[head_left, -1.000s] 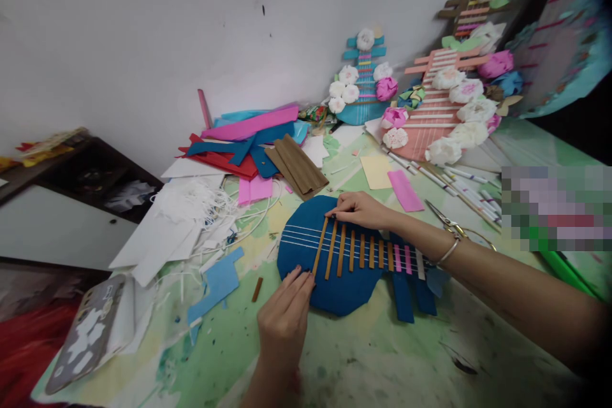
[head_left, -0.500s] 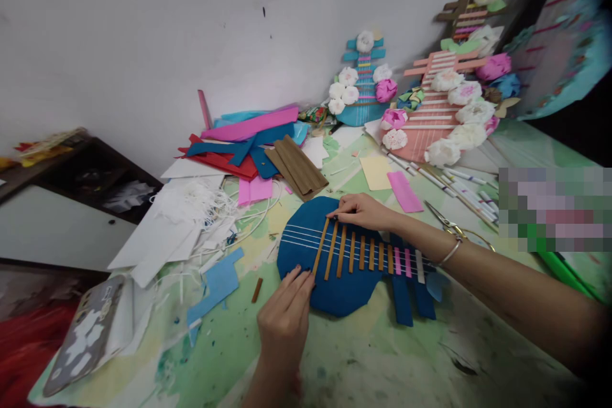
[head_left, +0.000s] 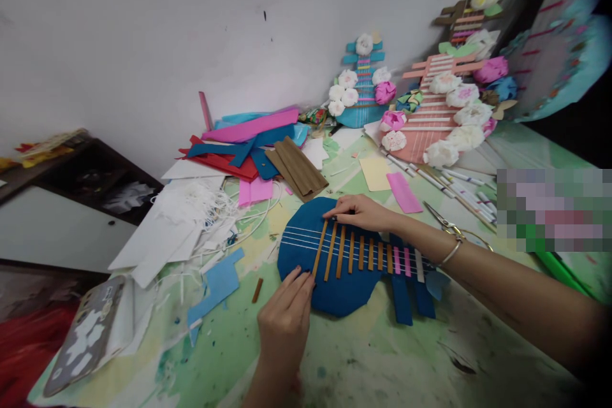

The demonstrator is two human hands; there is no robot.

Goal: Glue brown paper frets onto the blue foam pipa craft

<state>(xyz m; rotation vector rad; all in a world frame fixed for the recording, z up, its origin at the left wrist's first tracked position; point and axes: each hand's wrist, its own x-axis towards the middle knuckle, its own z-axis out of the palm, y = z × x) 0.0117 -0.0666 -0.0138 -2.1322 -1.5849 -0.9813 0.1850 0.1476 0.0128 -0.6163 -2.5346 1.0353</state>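
A dark blue paper lute [head_left: 342, 298] lies flat on the table, with white strings along it. Several narrow tan strips cross the strings, followed by pink and white ones toward the neck. My left hand [head_left: 285, 309] has its fingers together, with the tips on the lower end of the longest tan strip [head_left: 320, 248]. At that strip's upper end, my right hand [head_left: 359, 211] pinches with thumb and index finger, its other fingers curled. The strip lies slanted across the strings between both hands. A loose brown strip [head_left: 257, 291] rests left of the lute.
Scissors [head_left: 444, 220] and rolled paper sticks [head_left: 461, 194] lie beyond my right forearm. Flower-decorated paper lutes [head_left: 364, 92] lean against the wall. Coloured paper [head_left: 253, 124], white string [head_left: 191, 204], blue scraps [head_left: 222, 280] and a phone [head_left: 83, 338] occupy the left and back.
My right fingertips have shifted very slightly left at the strip's upper end. The camera view has moved a little; my left hand and the lute stay in place.
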